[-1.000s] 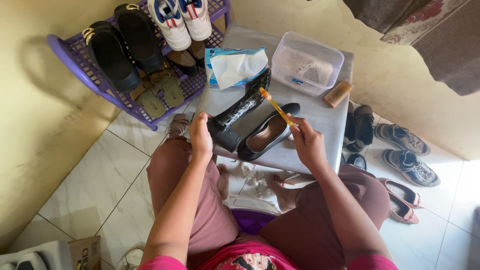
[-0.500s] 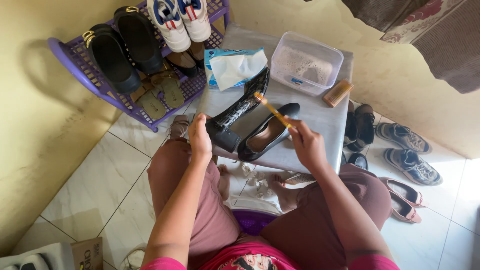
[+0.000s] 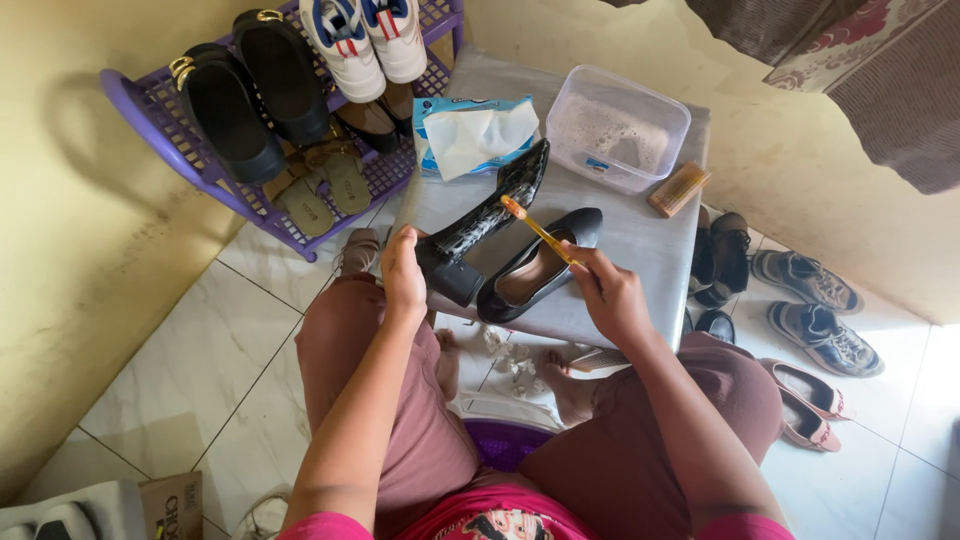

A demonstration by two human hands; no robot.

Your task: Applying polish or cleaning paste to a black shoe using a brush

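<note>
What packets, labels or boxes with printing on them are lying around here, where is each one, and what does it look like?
Tissue pack: far end of the grey table, flat soft blue packet, white tissue pulled out on top.
Clear plastic tub: right of the pack, rectangular, foamy water inside, small blue and white label on its front wall.
Cardboard box: on the floor at bottom left, brown with dark printing, partly cut off.
</note>
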